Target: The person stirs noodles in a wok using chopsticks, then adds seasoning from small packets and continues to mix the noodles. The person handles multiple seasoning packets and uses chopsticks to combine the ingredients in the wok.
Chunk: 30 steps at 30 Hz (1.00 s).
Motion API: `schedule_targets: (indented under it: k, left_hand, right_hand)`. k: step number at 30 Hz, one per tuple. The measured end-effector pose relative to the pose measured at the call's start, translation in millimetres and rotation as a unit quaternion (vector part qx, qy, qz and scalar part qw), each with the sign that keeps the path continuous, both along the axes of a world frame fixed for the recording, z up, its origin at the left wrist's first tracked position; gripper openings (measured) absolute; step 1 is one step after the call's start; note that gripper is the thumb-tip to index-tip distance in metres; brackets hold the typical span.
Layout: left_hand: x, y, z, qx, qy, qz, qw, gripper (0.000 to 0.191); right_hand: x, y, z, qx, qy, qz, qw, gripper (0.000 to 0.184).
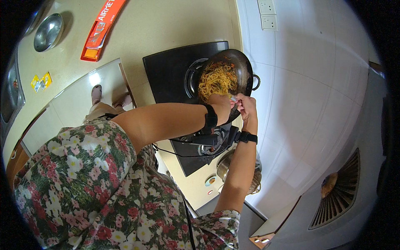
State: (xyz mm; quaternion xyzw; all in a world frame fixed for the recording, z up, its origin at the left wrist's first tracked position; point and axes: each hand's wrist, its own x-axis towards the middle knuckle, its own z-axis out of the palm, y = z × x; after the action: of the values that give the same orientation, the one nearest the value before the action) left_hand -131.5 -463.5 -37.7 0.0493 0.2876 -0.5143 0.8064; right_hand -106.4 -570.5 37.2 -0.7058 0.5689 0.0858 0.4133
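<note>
A black wok [245, 67] sits tilted on the gas stove [170, 75], and noodles [215, 79] with reddish bits lie inside it. Over its near rim my two hands meet. My left hand [220, 104] grips a small whitish packet [233, 98], partly hidden by the fingers. My right hand [247, 104] pinches the same packet from the other side. Its contents cannot be made out. Both wrists wear black straps with devices and a cable.
Torn yellow packets [41, 82], a steel bowl [48, 32] and an open orange box [101, 31] rest on the counter [162, 22]. A sink [12, 87] lies far left. A steel pot [225, 164] stands beside my right forearm. Tiled wall [300, 78] rises behind the wok.
</note>
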Motion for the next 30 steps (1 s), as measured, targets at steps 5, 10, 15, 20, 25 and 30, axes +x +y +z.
schedule_targets:
  k: [5, 10, 15, 20, 25, 30]
  left_hand:
    - [-1, -7, -7, 0.077, 0.033, 0.036, 0.996, 0.019]
    - [-16, -6, -20, 0.022, -0.063, 0.056, 0.996, 0.021]
    - [-22, -28, -40, 0.015, 0.026, 0.009, 1.000, 0.017]
    - [-33, -57, -73, 0.280, -0.706, -0.182, 0.624, 0.013]
    - [-31, -60, -70, 0.193, -0.692, -0.209, 0.663, 0.022]
    - [-15, -29, -29, 0.128, -0.220, -0.084, 0.963, 0.011]
  right_hand:
    - [3, 3, 0, -0.006, -0.007, -0.004, 1.000, 0.012]
    - [6, 7, 0, 0.002, 0.012, 0.033, 0.999, 0.013]
    - [5, 10, -2, -0.047, 0.010, 0.034, 0.998, 0.016]
    - [0, 9, -2, -0.004, 0.005, 0.031, 0.999, 0.013]
    - [-2, 7, 1, -0.050, -0.010, -0.018, 0.999, 0.015]
    - [-3, 9, 3, -0.013, -0.014, 0.012, 1.000, 0.014]
